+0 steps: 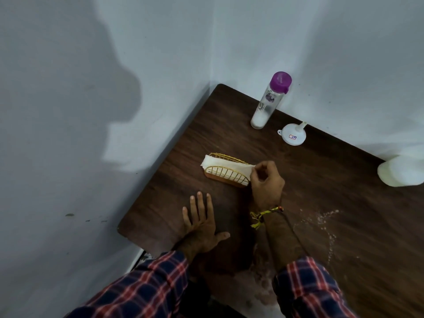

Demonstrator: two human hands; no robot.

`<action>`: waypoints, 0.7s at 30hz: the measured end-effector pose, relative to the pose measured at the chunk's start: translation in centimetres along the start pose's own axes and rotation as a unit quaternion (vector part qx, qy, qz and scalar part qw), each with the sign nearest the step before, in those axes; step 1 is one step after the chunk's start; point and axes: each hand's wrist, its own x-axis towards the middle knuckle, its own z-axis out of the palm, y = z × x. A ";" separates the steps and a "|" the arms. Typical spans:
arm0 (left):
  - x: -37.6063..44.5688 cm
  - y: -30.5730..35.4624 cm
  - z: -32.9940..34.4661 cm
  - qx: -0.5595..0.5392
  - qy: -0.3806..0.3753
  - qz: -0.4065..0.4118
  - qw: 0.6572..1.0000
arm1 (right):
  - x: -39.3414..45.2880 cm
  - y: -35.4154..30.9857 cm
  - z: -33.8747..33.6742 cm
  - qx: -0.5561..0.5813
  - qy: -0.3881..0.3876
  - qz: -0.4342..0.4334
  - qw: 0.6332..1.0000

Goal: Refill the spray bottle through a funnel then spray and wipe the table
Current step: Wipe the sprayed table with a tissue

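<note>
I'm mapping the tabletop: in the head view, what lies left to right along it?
Left hand → napkin holder → right hand → white funnel → white container at the right edge.

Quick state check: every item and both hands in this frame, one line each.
left hand: open, flat on the table
right hand: pinching a napkin
napkin: partly in the wire holder
wire holder: upright, holds napkins
bottle: upright, purple cap on, little white content at bottom
funnel: on its side, unused
table: wet droplets at right
white object: at right edge, blurred
</note>
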 end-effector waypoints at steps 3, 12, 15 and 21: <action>-0.1 0.0 -0.1 0.003 0.000 -0.002 1.000 | 0.2 -0.1 0.1 0.033 -0.004 0.048 0.998; 0.0 0.0 -0.1 0.005 -0.002 -0.003 1.000 | -0.4 -1.8 -2.6 0.072 0.003 0.006 0.997; -0.1 0.0 -0.2 0.009 -0.008 -0.005 1.000 | -1.3 -2.8 -4.9 0.111 0.040 -0.021 0.993; -0.6 0.2 -0.3 -0.013 -0.009 -0.009 1.000 | -4.5 -2.0 -11.7 0.190 0.097 0.050 0.976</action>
